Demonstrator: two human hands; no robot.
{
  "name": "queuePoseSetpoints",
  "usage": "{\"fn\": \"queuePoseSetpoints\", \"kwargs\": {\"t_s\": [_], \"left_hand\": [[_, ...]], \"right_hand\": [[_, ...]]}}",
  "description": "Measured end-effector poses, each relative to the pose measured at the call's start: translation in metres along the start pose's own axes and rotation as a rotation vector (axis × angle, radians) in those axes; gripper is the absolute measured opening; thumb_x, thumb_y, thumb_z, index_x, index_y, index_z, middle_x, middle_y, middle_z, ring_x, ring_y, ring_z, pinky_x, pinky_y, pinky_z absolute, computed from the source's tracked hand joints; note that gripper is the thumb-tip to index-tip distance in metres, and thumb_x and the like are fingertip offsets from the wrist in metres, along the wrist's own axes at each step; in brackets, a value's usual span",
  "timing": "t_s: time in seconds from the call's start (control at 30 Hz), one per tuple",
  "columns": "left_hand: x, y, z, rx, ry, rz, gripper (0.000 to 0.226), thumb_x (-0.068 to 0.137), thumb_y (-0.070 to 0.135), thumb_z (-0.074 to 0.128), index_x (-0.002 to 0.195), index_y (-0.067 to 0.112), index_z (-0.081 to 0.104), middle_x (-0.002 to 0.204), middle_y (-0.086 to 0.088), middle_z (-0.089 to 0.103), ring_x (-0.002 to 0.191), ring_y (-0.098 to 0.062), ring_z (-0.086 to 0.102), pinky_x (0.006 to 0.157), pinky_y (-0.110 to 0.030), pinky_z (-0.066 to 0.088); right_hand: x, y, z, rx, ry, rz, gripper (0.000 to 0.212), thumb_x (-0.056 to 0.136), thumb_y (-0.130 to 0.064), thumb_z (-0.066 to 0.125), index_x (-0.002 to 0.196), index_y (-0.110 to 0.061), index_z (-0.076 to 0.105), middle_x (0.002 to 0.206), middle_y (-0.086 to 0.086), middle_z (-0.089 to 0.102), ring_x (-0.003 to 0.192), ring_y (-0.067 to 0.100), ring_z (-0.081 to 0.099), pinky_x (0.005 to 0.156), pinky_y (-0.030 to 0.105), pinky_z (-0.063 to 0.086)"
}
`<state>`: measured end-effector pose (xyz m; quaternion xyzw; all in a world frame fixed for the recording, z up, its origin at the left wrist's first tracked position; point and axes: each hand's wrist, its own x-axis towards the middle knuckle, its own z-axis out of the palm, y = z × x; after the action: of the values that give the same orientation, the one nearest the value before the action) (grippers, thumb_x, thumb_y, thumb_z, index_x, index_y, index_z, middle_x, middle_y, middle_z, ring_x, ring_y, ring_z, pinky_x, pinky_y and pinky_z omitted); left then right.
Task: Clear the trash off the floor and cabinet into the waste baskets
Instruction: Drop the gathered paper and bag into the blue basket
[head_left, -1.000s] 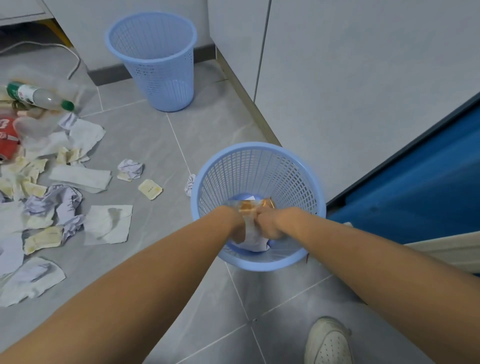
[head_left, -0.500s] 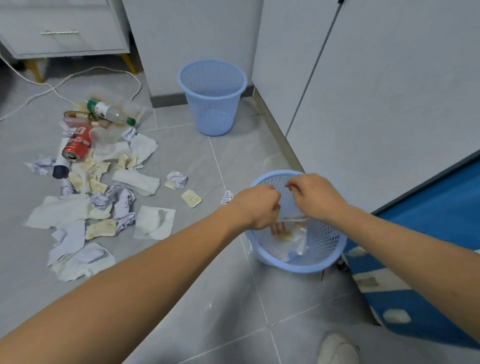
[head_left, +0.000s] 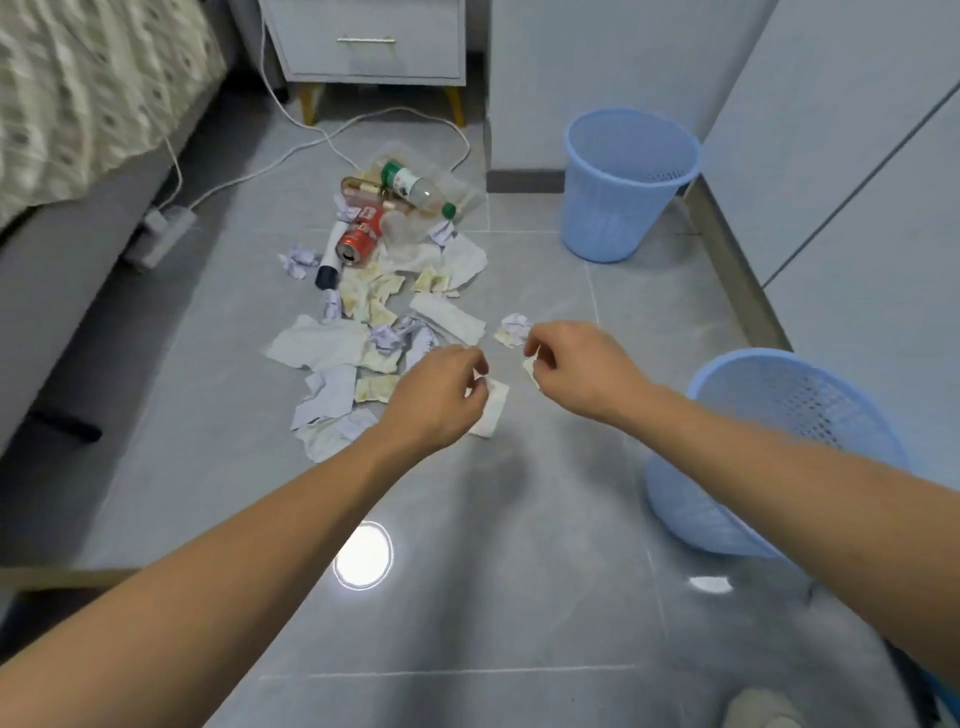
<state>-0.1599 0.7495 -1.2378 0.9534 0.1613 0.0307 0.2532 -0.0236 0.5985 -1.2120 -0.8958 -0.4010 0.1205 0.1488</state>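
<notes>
- A white shoe (head_left: 756, 707) shows at the bottom edge, on the grey tiled floor (head_left: 519, 597).
- Your two forearms reach forward over the floor, the hands held apart with a small gap between them.
- Your left hand (head_left: 441, 395) has its fingers curled, and its fingertips sit at the edge of a white paper piece (head_left: 491, 410) that lies on the floor just past it; you cannot tell from here whether it grips that piece.
- Your right hand (head_left: 576, 364) is curled too, thumb and forefinger pinching a small pale scrap (head_left: 531, 370).
- The near waste basket (head_left: 779, 452), light blue mesh, stands on the floor to your right, beside your right forearm.
- Just beyond your right hand lies a crumpled paper ball (head_left: 514, 328).
- Ahead of your left hand spreads the trash pile (head_left: 374, 322): flat and crumpled tissues, several stained yellow.
- Farther on in that pile lie a red can (head_left: 359, 240) on its side, a clear plastic bottle (head_left: 418, 188) with a green cap, and a white tube with a dark cap (head_left: 329, 262).
- The far waste basket (head_left: 623, 182), same blue, stands near the white cupboards.
- A white cable (head_left: 291, 150) runs across the floor to a power strip (head_left: 161, 231) by the bed (head_left: 78, 104).
- The cabinet (head_left: 369, 41) with one drawer stands at the back.
</notes>
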Motion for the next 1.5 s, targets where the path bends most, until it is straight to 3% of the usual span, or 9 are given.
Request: {"fn": "queuePoseSetpoints", "kwargs": {"t_s": [0.2, 0.5, 0.63, 0.73, 0.83, 1.0, 1.1, 1.23, 1.5], "left_hand": [[-0.047, -0.119, 0.045, 0.068, -0.13, -0.388, 0.039, 0.097, 0.032, 0.054, 0.131, 0.016, 0.06, 0.126, -0.009, 0.062, 0.12, -0.029, 0.055, 0.094, -0.042, 0.05], [-0.067, -0.168, 0.098, 0.234, 0.006, -0.514, 0.056, 0.087, 0.035, 0.06, 0.142, 0.034, 0.048, 0.142, -0.008, 0.041, 0.134, -0.034, 0.037, 0.097, -0.048, 0.044], [-0.071, -0.171, 0.106, 0.185, -0.009, -0.498, 0.047, 0.091, 0.037, 0.056, 0.138, 0.035, 0.05, 0.137, -0.006, 0.041, 0.128, -0.032, 0.043, 0.091, -0.044, 0.047], [-0.074, -0.171, 0.106, 0.161, 0.064, -0.466, 0.022, 0.094, 0.039, 0.056, 0.113, 0.029, 0.059, 0.126, -0.005, 0.044, 0.116, -0.032, 0.049, 0.081, -0.041, 0.05], [-0.074, -0.174, 0.104, 0.109, 0.081, -0.487, 0.027, 0.09, 0.049, 0.062, 0.107, 0.028, 0.059, 0.139, -0.004, 0.042, 0.122, -0.03, 0.046, 0.085, -0.044, 0.052], [-0.073, -0.174, 0.105, 0.108, -0.026, -0.484, 0.047, 0.083, 0.045, 0.072, 0.124, 0.038, 0.049, 0.139, 0.002, 0.042, 0.127, -0.03, 0.043, 0.09, -0.047, 0.052], [-0.073, -0.173, 0.112, 0.17, -0.009, -0.438, 0.037, 0.095, 0.034, 0.062, 0.129, 0.039, 0.05, 0.127, 0.002, 0.045, 0.119, -0.027, 0.045, 0.085, -0.044, 0.051], [-0.075, -0.173, 0.116, 0.168, 0.082, -0.389, 0.019, 0.101, 0.035, 0.056, 0.118, 0.029, 0.062, 0.114, 0.003, 0.049, 0.106, -0.023, 0.048, 0.074, -0.037, 0.049], [-0.047, -0.124, 0.078, 0.106, 0.2, -0.213, 0.023, 0.099, 0.042, 0.06, 0.114, 0.027, 0.066, 0.104, 0.006, 0.057, 0.099, -0.018, 0.053, 0.07, -0.037, 0.051]], "right_hand": [[0.035, -0.006, 0.099, 0.024, -0.206, 0.048, 0.041, 0.088, -0.019, 0.059, 0.128, -0.022, 0.061, 0.123, 0.005, 0.061, 0.116, 0.029, 0.058, 0.093, 0.04, 0.05], [0.071, 0.008, 0.186, -0.144, -0.265, -0.042, 0.069, 0.091, -0.034, 0.065, 0.153, -0.034, 0.035, 0.158, 0.004, 0.03, 0.141, 0.033, 0.027, 0.107, 0.046, 0.042], [0.074, 0.011, 0.201, -0.182, -0.282, -0.071, 0.055, 0.089, -0.04, 0.065, 0.142, -0.032, 0.05, 0.137, 0.001, 0.047, 0.129, 0.027, 0.038, 0.095, 0.044, 0.047], [0.072, 0.012, 0.208, -0.187, -0.234, -0.095, 0.029, 0.089, -0.03, 0.067, 0.117, -0.026, 0.063, 0.118, 0.001, 0.051, 0.118, 0.025, 0.045, 0.08, 0.039, 0.048], [0.069, 0.01, 0.209, -0.175, -0.23, -0.085, 0.015, 0.086, -0.015, 0.064, 0.1, -0.022, 0.061, 0.106, 0.002, 0.055, 0.106, 0.027, 0.053, 0.07, 0.035, 0.046], [0.062, 0.007, 0.21, -0.155, -0.277, -0.136, 0.047, 0.086, -0.015, 0.06, 0.128, -0.03, 0.046, 0.111, 0.003, 0.057, 0.099, 0.033, 0.061, 0.075, 0.04, 0.052], [0.058, 0.008, 0.213, -0.114, -0.313, -0.111, 0.058, 0.087, -0.023, 0.062, 0.14, -0.036, 0.044, 0.123, 0.002, 0.045, 0.102, 0.032, 0.06, 0.08, 0.039, 0.051], [0.053, 0.012, 0.216, -0.047, -0.248, -0.136, 0.035, 0.089, -0.015, 0.063, 0.122, -0.027, 0.06, 0.114, 0.001, 0.048, 0.094, 0.034, 0.061, 0.075, 0.039, 0.048], [0.042, 0.003, 0.158, 0.09, -0.06, -0.141, 0.022, 0.087, -0.008, 0.063, 0.104, -0.015, 0.075, 0.098, 0.005, 0.063, 0.091, 0.03, 0.063, 0.077, 0.036, 0.048]]}}
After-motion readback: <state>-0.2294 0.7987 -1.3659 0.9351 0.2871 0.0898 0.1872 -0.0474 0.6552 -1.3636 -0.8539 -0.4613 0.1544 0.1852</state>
